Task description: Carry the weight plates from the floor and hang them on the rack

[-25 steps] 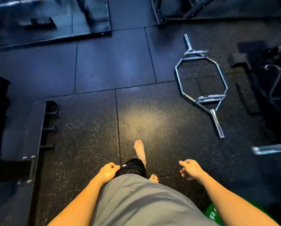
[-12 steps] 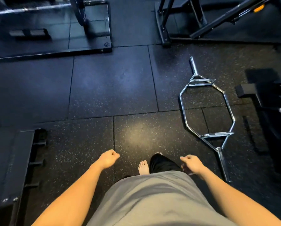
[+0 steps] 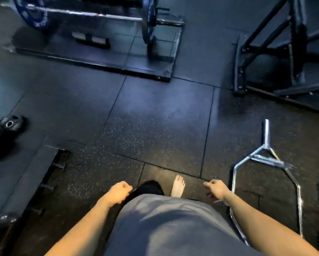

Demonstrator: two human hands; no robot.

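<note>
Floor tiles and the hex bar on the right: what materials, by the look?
Floor tiles: likely rubber, matte black with pale speckles, seams between square slabs. Hex bar: metal, probably chromed steel; bright mirror-like glints along its tubes. Neither can be confirmed beyond appearance.

Floor tiles [image 3: 155,126]: matt black rubber, pale-flecked, grainy. Hex bar [image 3: 265,159]: bright polished metal (chrome-like, glossy). Barbell shaft [image 3: 92,14]: bare satin metal; its plates [image 3: 148,19] look matt blue. Frame [image 3: 295,52]: dull black painted metal. Shirt [image 3: 169,224]: soft grey cloth.
</note>
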